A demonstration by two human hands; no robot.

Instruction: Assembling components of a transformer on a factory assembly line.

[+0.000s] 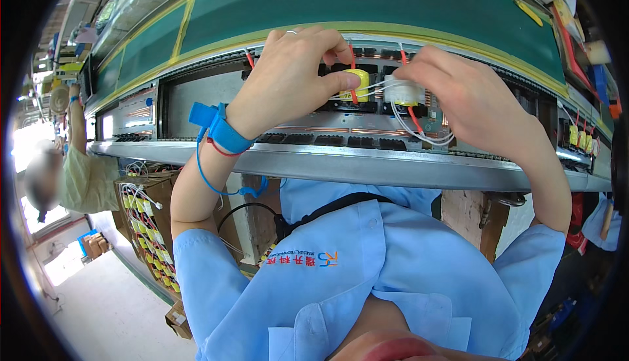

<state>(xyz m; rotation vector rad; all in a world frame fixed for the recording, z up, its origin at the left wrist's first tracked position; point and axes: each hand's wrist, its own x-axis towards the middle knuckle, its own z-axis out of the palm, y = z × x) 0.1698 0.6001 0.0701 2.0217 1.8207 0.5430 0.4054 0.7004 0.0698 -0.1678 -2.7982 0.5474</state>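
Note:
My left hand is bent over a yellow-taped transformer, its thumb pressing on the yellow tape and its fingers curled beyond. Red sleeved leads stand out from this transformer. Just to the right, my right hand pinches a bundle of white wires over a second yellow-taped part, smeared by motion. White wire runs between the two parts, and a loose loop hangs toward me. Both parts sit on dark circuit boards in a long metal track. My right fingertips are partly hidden behind the bundle.
A metal rail borders the track on my side; beyond it runs a green surface. More yellow transformers stand at far right. A carton of wired yellow parts stands at left. A blue strap with a cord circles my left wrist. A co-worker's arm shows at far left.

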